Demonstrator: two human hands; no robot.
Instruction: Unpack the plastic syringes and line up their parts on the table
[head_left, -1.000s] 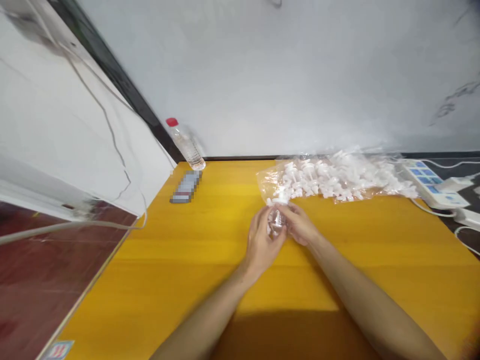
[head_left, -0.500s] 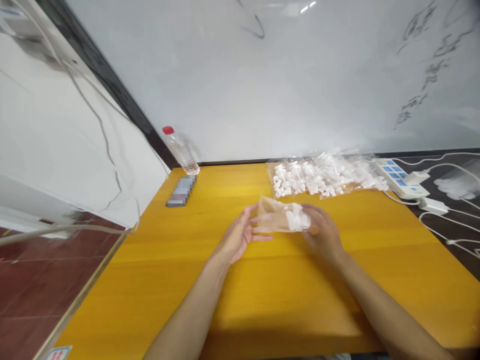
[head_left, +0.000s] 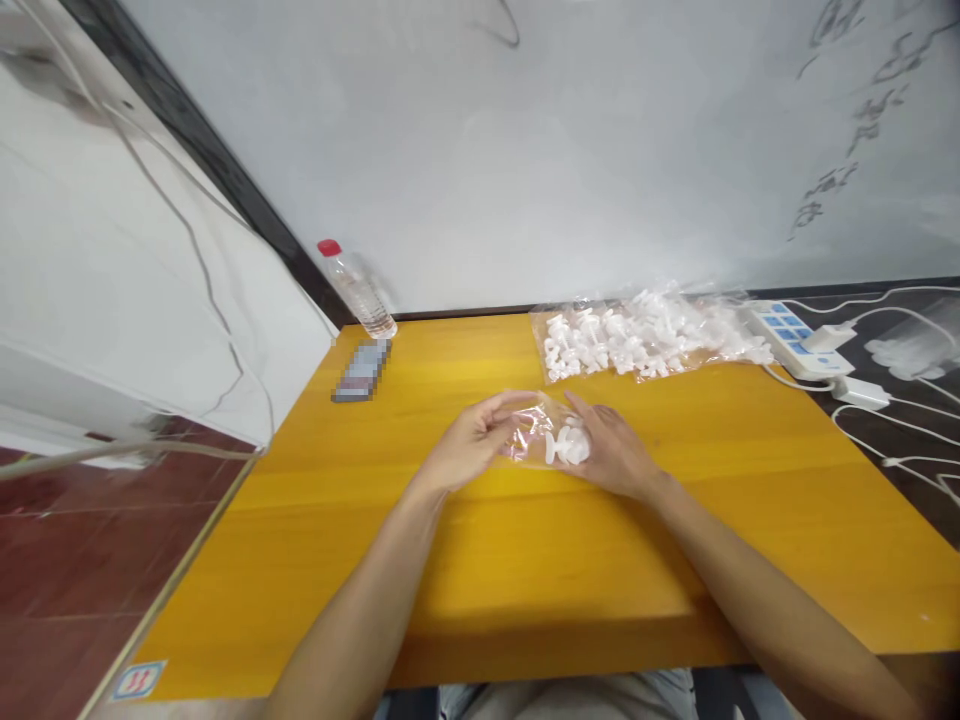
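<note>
Between my two hands, over the middle of the yellow table (head_left: 315, 560), is a small clear plastic bag (head_left: 529, 432). White plastic pieces (head_left: 570, 443) lie bunched in its right end. My left hand (head_left: 472, 440) closes on the bag's left end, thumb against fingers. The right end, with the pieces, is held by my right hand (head_left: 615, 447), whose fingers curve behind it and are partly hidden. Behind them, several filled clear bags of white plastic parts (head_left: 637, 335) lie in a row against the whiteboard.
A red-capped water bottle (head_left: 360, 293) leans at the back left, with a blurred-out phone (head_left: 362, 370) in front of it. On the right sit a power strip (head_left: 799, 338) with white cables and another clear bag (head_left: 915, 345). A whiteboard (head_left: 450, 180) rises behind the table.
My left hand has gone from spread fingers beside the bag to a grip on its left end. The bag has tilted and moved slightly left, and my hands are closer together.
</note>
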